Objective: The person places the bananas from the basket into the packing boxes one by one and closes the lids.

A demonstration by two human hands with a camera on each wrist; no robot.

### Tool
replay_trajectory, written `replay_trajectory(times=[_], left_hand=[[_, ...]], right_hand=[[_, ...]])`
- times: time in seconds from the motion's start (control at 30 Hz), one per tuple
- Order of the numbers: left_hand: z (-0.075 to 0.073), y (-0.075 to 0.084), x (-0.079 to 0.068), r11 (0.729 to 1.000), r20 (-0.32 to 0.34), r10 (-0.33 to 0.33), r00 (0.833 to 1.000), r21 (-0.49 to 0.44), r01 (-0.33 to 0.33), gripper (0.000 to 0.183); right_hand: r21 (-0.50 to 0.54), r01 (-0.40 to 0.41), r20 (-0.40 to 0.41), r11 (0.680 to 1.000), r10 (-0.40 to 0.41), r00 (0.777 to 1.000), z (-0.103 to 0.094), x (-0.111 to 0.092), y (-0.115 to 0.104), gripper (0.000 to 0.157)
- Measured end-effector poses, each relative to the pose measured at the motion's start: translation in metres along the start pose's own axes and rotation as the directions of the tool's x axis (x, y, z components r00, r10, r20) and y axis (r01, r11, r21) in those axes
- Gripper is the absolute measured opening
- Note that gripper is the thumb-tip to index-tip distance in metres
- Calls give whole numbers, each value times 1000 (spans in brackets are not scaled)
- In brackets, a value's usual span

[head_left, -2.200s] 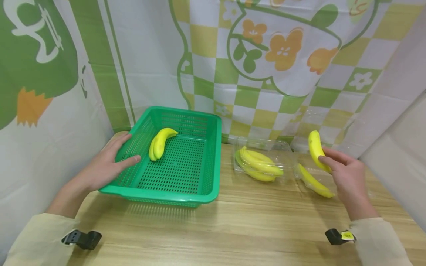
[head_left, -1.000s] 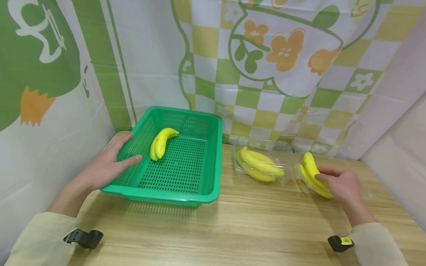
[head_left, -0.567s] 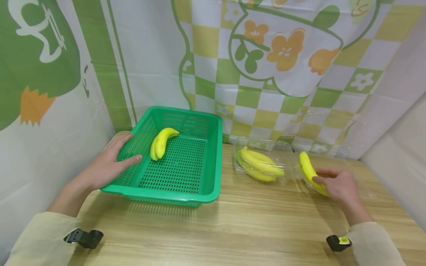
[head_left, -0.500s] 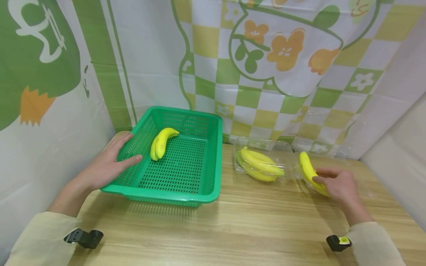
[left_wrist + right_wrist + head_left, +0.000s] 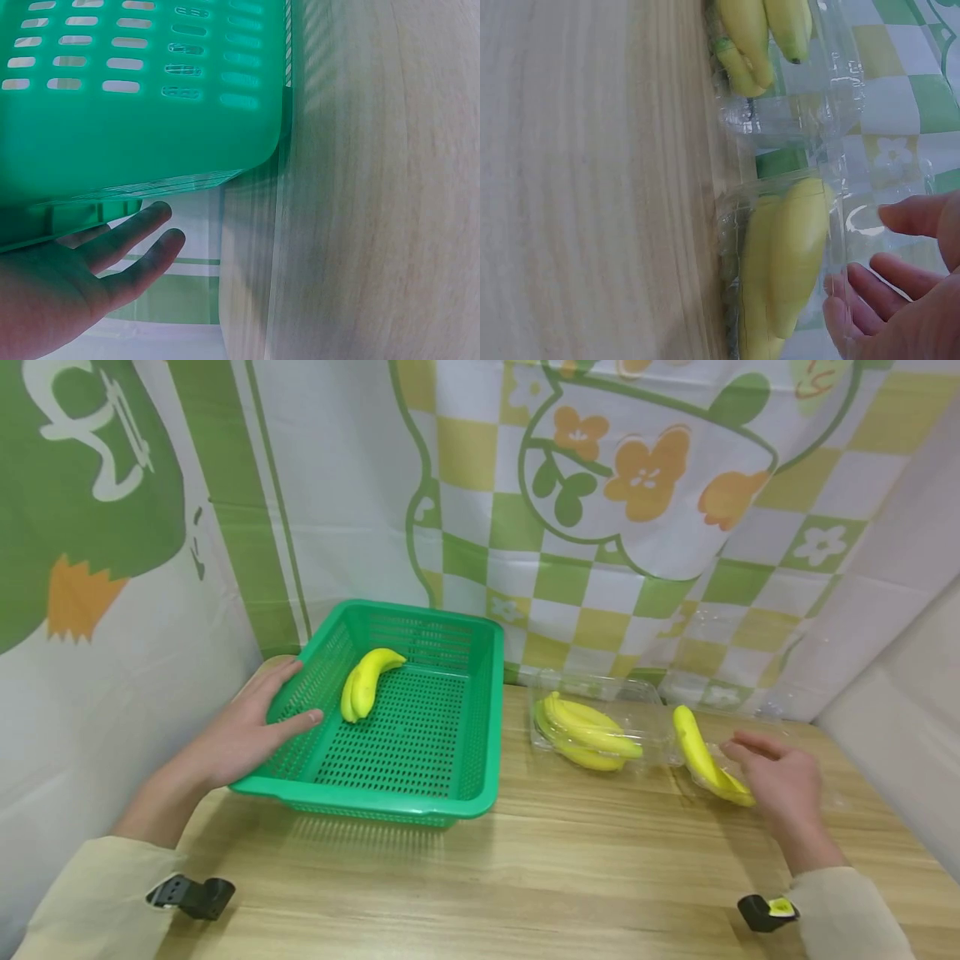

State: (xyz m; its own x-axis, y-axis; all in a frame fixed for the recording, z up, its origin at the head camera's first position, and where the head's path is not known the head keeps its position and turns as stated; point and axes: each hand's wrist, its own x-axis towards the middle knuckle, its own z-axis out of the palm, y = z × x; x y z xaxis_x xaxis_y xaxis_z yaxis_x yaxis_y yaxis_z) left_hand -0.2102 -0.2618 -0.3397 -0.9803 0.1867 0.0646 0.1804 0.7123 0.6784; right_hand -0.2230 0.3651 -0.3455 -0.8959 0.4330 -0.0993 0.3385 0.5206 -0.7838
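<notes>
My left hand (image 5: 236, 735) rests at the left rim of a green perforated basket (image 5: 375, 800), thumb on the inner side. Its fingers look straight beyond the rim in the left wrist view. Inside the basket lie yellow bananas (image 5: 367, 683), side by side. My right hand (image 5: 783, 772) hovers just right of an open clear plastic clamshell box (image 5: 731, 225), fingers loose and parted with nothing between them. In that box one banana (image 5: 799, 255) leans against another banana (image 5: 759, 247).
A second clear plastic box (image 5: 651, 710) with several bananas (image 5: 585, 731) stands between the basket and the right box. The wooden table (image 5: 525, 877) ends at a patterned curtain (image 5: 570, 577) behind and at the sides.
My right hand has lowered the banana into the right clear box beside the other one, let go of it and drawn slightly right. The left hand and basket look the same.
</notes>
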Motion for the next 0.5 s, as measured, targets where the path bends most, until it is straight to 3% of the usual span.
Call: replay_trajectory(times=[0.2, 0.5], left_hand=[[0, 0, 0, 1000, 0, -3, 1000, 4, 3, 91], [0, 0, 0, 1000, -1, 2, 1000, 0, -2, 90]], right_hand=[[183, 38, -54, 982, -28, 998, -3, -2, -8, 51], [438, 79, -58, 896, -60, 997, -4, -3, -21, 21]])
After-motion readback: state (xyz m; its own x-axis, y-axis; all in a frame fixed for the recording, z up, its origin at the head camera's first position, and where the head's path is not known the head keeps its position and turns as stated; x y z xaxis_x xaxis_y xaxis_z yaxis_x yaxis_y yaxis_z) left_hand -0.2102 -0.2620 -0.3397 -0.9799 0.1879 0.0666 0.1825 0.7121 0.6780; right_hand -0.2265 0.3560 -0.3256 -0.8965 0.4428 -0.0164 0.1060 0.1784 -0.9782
